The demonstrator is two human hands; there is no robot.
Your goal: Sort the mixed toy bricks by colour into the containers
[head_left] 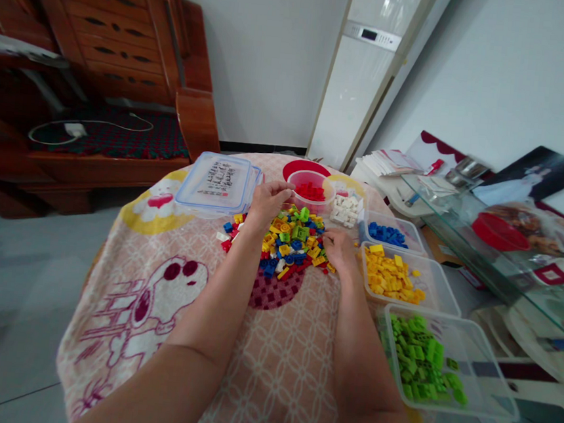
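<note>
A heap of mixed toy bricks [296,242] in red, yellow, blue, green and white lies on the round table. My left hand [272,201] is over the heap's back left side, its fingertips close together near the rim of the round tub of red bricks [310,191]. At the heap's right edge is my right hand [339,248], fingers curled down at the bricks. What either hand holds, if anything, is too small to tell. White bricks [345,210], blue bricks [386,234], yellow bricks [392,277] and green bricks [422,359] fill separate clear containers.
Stacked clear lids with blue edges [214,182] lie at the table's back left. A patterned cloth [278,362] covers the table. A glass shelf [480,255] with a red bowl [500,232] stands at the right, a wooden bench [115,26] at the left.
</note>
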